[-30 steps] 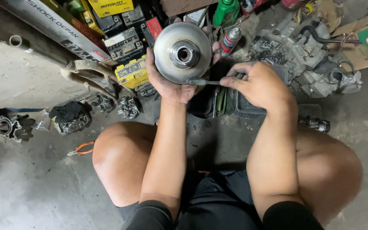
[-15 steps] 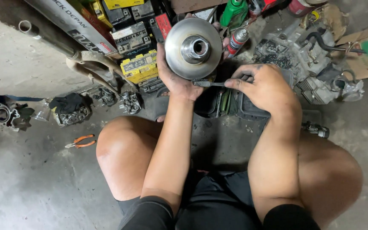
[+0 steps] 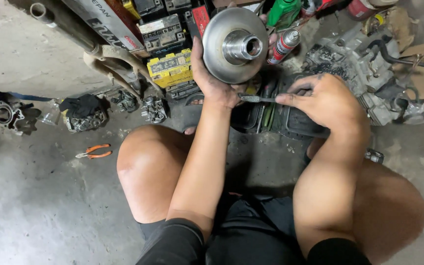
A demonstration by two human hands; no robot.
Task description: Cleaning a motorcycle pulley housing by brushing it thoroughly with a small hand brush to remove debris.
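My left hand (image 3: 211, 81) grips a round metal pulley disc (image 3: 222, 56) with a raised hub in its middle, holding it upright with its face toward me. My right hand (image 3: 327, 100) pinches a thin metal tool (image 3: 252, 98) whose tip rests at the disc's lower edge, close to my left palm. I squat on a concrete floor, with both knees showing below my arms.
A black tool tray (image 3: 271, 118) lies under my hands. A grey engine (image 3: 364, 68) sits at the right, a yellow battery (image 3: 171, 68) and spray can (image 3: 284, 45) at the back. Orange-handled pliers (image 3: 93, 151) and small greasy parts (image 3: 82, 115) lie at the left.
The disc and both hands have shifted a little to the right and up in view. The tool stays against the disc's lower edge.
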